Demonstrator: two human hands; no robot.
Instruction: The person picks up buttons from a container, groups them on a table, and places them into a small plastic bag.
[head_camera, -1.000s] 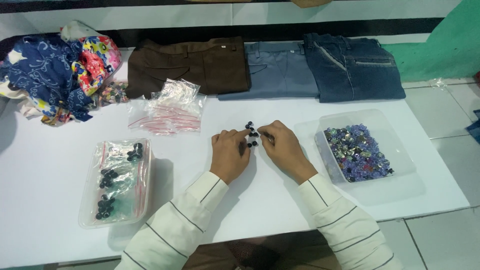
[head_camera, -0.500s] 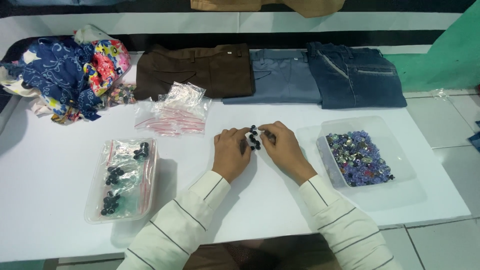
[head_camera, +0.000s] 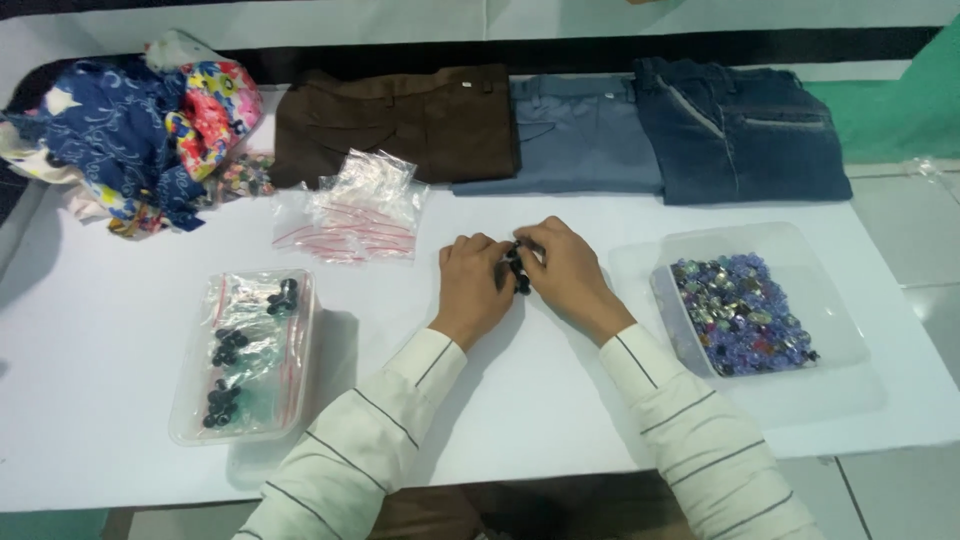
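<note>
My left hand (head_camera: 473, 283) and my right hand (head_camera: 562, 272) meet at the middle of the white table (head_camera: 120, 300). Between their fingertips they pinch a small clear bag of dark buttons (head_camera: 518, 270), mostly hidden by the fingers. Both sleeves are white with thin dark stripes. A heap of small clear zip bags (head_camera: 355, 210) with red seal strips lies just behind my left hand.
A clear tray (head_camera: 182, 420) at the left holds filled bags of dark buttons. A clear tray (head_camera: 835, 320) at the right holds loose purple and silver buttons (head_camera: 740, 315). Folded brown trousers (head_camera: 400, 120), grey-blue trousers (head_camera: 580, 135) and dark jeans (head_camera: 740, 130) line the back; patterned cloth (head_camera: 130, 140) is piled far left.
My hands stay together at the table's middle, the fingers working on the small bag of buttons. The camera has shifted slightly; nothing else on the table has moved.
</note>
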